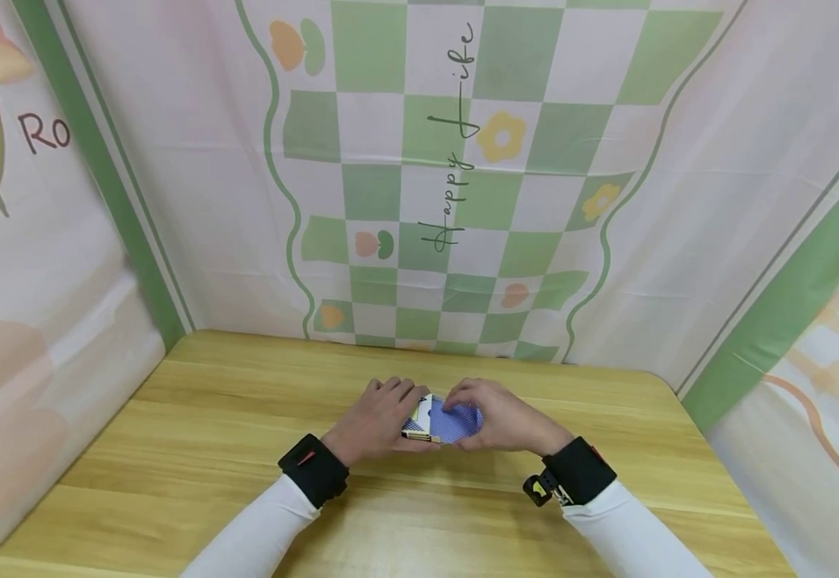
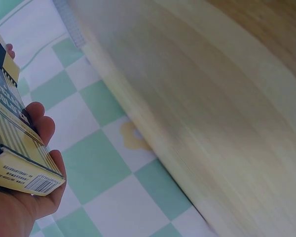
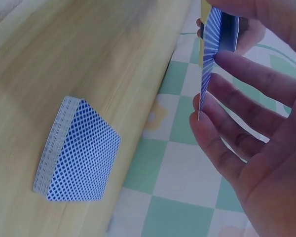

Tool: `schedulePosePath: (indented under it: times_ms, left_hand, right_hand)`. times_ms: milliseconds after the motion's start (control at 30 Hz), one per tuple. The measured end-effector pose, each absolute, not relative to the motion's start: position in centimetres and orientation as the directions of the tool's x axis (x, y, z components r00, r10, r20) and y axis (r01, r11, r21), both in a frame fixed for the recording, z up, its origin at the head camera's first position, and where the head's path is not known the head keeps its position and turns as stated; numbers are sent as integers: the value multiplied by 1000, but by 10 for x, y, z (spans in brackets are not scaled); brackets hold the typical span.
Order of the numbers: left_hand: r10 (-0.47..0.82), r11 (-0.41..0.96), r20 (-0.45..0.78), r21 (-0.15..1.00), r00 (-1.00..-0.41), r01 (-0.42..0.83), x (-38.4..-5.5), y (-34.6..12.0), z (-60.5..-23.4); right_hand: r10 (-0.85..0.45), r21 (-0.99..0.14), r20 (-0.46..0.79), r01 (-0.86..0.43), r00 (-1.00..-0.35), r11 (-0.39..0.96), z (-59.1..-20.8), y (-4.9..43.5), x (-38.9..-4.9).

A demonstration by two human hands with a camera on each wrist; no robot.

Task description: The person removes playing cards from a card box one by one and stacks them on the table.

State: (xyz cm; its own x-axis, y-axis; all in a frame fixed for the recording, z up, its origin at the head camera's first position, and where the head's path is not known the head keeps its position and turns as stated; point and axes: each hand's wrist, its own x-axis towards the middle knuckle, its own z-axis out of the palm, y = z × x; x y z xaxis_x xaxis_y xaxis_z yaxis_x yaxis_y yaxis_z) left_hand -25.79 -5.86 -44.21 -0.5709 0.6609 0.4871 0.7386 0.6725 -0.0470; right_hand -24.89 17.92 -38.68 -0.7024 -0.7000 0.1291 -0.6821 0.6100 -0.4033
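Observation:
My left hand [image 1: 381,413] grips a yellow and navy card box [image 2: 24,153], its barcode end showing in the left wrist view. Beside the box, my right hand [image 1: 502,417] holds a thin blue-patterned playing card [image 3: 207,79] between thumb and fingers. The right wrist view shows it nearly edge-on against the box. Head-on it is a patch of blue, and a white piece with a black mark lies next to it. Whether more than one card is held cannot be told.
On the wooden table [image 1: 246,417], a blue and white checked card deck [image 3: 84,153] appears in the right wrist view. A green and white checked cloth [image 1: 437,185] hangs behind the table's far edge. Printed curtains flank both sides.

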Motion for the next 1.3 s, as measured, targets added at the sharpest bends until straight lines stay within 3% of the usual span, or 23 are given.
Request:
schedulePosePath:
  times_ms: [433, 733, 1067, 1300]
  left_hand:
    - [639, 697, 461, -9, -615, 717, -261, -62, -446]
    - [625, 714, 434, 18, -649, 700, -261, -64, -447]
    - [629, 716, 431, 5, -647, 698, -260, -64, -446]
    - [631, 714, 442, -9, -638, 700, -261, -64, -448]
  right_hand:
    - [-625, -354, 50, -599, -779, 718, -386, 197, -245]
    - [-575, -314, 70, -565, -815, 763, -384, 210, -247]
    - [-474, -194, 100, -485, -875, 853, -385, 216, -253]
    - [-355, -182, 111, -371, -928, 911, -388, 214, -255]
